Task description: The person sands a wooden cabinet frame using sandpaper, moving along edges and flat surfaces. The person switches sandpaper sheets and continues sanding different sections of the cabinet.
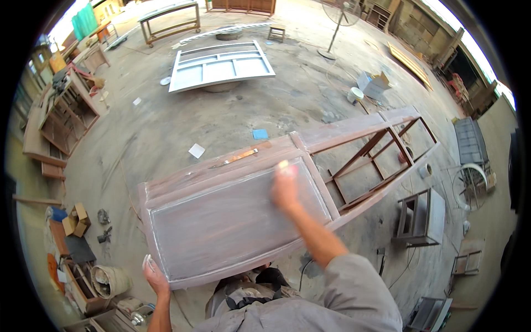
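A long wooden panelled frame, reddish brown under a chalky grey film, lies in front of me, its raised inner border edged in white. My left hand grips its near left corner, with pale dust on the fingertips. Toward the far right part of the solid panel, my right hand is on the surface, smeared by motion. A small pale yellow patch shows at its fingertips; what it holds cannot be made out. A thin flat orange-brown strip lies on the far rail. To the right, the frame continues as open bars.
A pale blue panelled frame lies propped beyond. Blue and white squares lie on the floor. A small cabinet and a white bucket stand right; cardboard boxes and a bin are left.
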The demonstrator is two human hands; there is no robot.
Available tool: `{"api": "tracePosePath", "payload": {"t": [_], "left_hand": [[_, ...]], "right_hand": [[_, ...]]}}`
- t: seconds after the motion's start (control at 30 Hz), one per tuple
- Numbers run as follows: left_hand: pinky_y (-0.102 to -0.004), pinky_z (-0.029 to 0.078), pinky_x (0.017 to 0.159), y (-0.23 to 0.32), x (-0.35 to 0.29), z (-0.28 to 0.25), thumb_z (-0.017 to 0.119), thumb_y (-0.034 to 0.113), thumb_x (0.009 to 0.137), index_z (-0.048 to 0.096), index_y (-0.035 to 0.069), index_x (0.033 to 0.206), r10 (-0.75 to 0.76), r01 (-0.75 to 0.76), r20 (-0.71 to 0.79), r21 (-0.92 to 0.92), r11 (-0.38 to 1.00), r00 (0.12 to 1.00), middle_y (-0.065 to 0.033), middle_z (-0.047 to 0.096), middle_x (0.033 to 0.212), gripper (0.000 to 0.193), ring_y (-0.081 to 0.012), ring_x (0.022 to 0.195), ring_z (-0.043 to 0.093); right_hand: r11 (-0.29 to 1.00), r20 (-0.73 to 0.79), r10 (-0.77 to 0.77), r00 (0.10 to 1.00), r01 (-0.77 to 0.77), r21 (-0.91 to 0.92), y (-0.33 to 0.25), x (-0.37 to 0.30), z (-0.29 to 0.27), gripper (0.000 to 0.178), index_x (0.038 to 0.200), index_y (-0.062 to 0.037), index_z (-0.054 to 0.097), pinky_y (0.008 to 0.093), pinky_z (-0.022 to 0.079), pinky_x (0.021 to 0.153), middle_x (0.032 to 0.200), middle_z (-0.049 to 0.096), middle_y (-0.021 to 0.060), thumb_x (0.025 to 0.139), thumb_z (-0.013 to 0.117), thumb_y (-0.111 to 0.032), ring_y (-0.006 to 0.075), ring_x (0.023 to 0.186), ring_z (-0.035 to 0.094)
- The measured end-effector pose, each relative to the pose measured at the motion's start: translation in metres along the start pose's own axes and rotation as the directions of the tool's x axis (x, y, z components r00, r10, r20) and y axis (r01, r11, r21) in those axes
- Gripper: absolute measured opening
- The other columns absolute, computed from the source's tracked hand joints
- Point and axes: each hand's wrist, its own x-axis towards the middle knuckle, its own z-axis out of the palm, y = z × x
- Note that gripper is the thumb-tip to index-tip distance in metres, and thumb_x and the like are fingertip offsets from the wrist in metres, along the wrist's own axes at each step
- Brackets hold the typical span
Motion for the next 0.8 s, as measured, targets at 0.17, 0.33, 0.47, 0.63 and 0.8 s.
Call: {"api": "tracePosePath", "payload": {"t": [0.17, 0.33, 0.47, 0.63, 0.8], "left_hand": [[-0.0442, 0.042, 0.112, 0.004, -0.004, 0.003, 0.048, 0.021, 0.109, 0.062, -0.008, 0.131, -0.026, 0.025, -0.014, -0.029, 0.999, 1.0, -0.0248, 0.063, 0.133, 0.039, -0.0386, 0.127, 0.058], [-0.0439, 0.043, 0.111, 0.012, -0.008, -0.006, 0.05, 0.022, 0.108, 0.063, -0.007, 0.13, -0.055, 0.055, -0.012, -0.005, 0.998, 0.998, -0.0244, 0.063, 0.133, 0.038, -0.0384, 0.126, 0.058], [-0.0439, 0.043, 0.11, 0.024, -0.007, 0.0, 0.051, 0.022, 0.108, 0.063, -0.007, 0.129, -0.025, 0.026, 0.021, -0.051, 0.998, 0.999, -0.0237, 0.063, 0.132, 0.037, -0.0381, 0.126, 0.058], [-0.0439, 0.043, 0.111, 0.015, -0.011, -0.009, 0.053, 0.022, 0.107, 0.061, -0.007, 0.131, -0.063, 0.063, 0.014, -0.072, 0.995, 0.998, -0.0234, 0.063, 0.134, 0.038, -0.038, 0.127, 0.057], [-0.0428, 0.043, 0.112, 0.026, -0.006, -0.01, 0.055, 0.021, 0.105, 0.06, -0.007, 0.133, -0.043, 0.045, 0.02, -0.079, 0.996, 0.999, -0.0236, 0.064, 0.134, 0.04, -0.0376, 0.128, 0.059]], "right_hand": [[0.911, 0.081, -0.405, 0.911, 0.395, 0.116, -0.076, -0.027, 0.042, 0.045, 0.137, 0.0049, 0.057, 0.0553, 0.048, 0.104, 0.12, 0.067, 0.0304, 0.094, 0.051, -0.008, 0.0461, 0.114, 0.064], [0.985, 0.103, 0.167, 0.981, -0.171, 0.031, 0.007, 0.014, -0.032, 0.036, 0.129, 0.0052, 0.062, 0.0545, 0.057, 0.078, 0.093, 0.071, 0.0298, 0.097, 0.05, -0.005, 0.0468, 0.088, 0.07], [0.869, -0.08, -0.456, 0.887, 0.463, 0.175, -0.138, -0.042, 0.079, 0.032, 0.12, 0.0058, 0.063, 0.0578, 0.047, 0.104, 0.122, 0.064, 0.0339, 0.092, 0.05, -0.003, 0.0485, 0.116, 0.062], [0.917, 0.167, -0.383, 0.908, 0.353, 0.184, -0.076, -0.008, 0.012, 0.042, 0.133, 0.0014, 0.06, 0.0543, 0.054, 0.092, 0.113, 0.069, 0.029, 0.093, 0.05, -0.004, 0.0456, 0.102, 0.068], [0.98, 0.197, -0.179, 0.964, 0.156, 0.124, -0.073, -0.025, 0.026, 0.046, 0.137, 0.0035, 0.058, 0.0544, 0.049, 0.101, 0.117, 0.068, 0.0308, 0.093, 0.05, -0.005, 0.0451, 0.108, 0.067]]}}
